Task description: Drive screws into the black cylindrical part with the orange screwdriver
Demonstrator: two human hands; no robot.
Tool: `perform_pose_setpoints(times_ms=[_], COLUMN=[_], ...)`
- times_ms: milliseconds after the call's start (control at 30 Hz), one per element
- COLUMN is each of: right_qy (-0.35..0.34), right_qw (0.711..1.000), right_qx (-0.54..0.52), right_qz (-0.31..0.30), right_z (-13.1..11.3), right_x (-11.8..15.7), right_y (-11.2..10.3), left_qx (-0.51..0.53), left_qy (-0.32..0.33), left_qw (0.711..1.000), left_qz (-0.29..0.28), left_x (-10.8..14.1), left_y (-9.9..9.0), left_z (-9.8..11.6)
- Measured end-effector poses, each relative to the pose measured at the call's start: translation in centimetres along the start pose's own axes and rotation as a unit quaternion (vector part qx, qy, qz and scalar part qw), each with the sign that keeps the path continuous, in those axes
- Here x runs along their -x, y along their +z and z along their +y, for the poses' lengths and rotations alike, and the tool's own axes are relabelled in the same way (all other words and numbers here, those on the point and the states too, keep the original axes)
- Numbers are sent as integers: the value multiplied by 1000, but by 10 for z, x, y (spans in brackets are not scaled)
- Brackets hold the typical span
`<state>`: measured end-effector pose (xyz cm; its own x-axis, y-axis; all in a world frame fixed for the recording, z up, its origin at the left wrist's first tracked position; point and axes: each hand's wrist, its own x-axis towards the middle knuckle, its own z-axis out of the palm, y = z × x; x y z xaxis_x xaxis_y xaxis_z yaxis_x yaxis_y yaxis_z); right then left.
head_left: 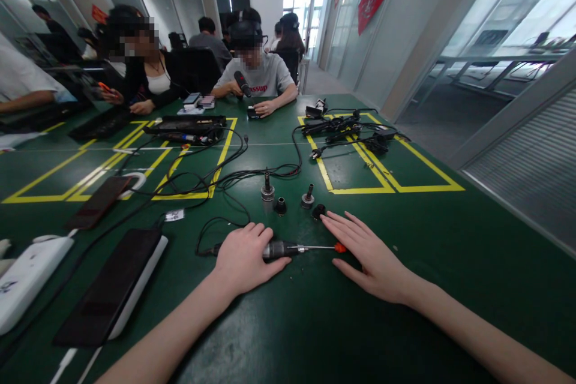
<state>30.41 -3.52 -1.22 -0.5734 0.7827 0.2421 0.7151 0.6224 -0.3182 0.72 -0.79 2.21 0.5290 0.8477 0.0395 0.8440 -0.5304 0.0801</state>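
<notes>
A black-handled corded tool with a thin metal shaft [282, 248] lies across the green table, pointing right. My left hand [243, 257] is wrapped over the rear of its handle, with the thumb on the near side. An orange-red piece [339, 248] sits at the shaft's end, close by my right hand [371, 255]. That hand is open, fingers stretched, with its fingertips at a small black cap [319, 211]; whether they touch is unclear. Beyond the tool stand a metal nozzle-like part [267, 189], a second such metal part [308, 198] and another black cap [281, 206].
Black cables [252, 174] run across the table [279, 324]. On the left lie a dark phone on a white block [112, 288], another phone [101, 203] and a white power strip [33, 276]. A cable heap [342, 127] and a person with a black device [242, 83] are opposite.
</notes>
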Motion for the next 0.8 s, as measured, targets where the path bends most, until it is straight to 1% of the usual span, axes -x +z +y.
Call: perform_pose_setpoints(times_ms=[200,467,700,800], right_qy=[-11,-4,14,11], right_qw=[1000,1000,1000,1000], right_qx=[13,10,-5,-12], right_qz=[5,-10,-21,-25], right_z=[0,-7,-11,-13], right_x=[0,5,8,9], right_y=[-1,-2,-4,-4], left_qx=[-3,-7,-16,-16], left_qy=[1,10,29,40], left_qw=[1000,1000,999,999], left_qz=[1,1,30,31], left_x=[0,0,1,1], left_y=[2,2,2,3], left_z=[-1,-2,-4,-5])
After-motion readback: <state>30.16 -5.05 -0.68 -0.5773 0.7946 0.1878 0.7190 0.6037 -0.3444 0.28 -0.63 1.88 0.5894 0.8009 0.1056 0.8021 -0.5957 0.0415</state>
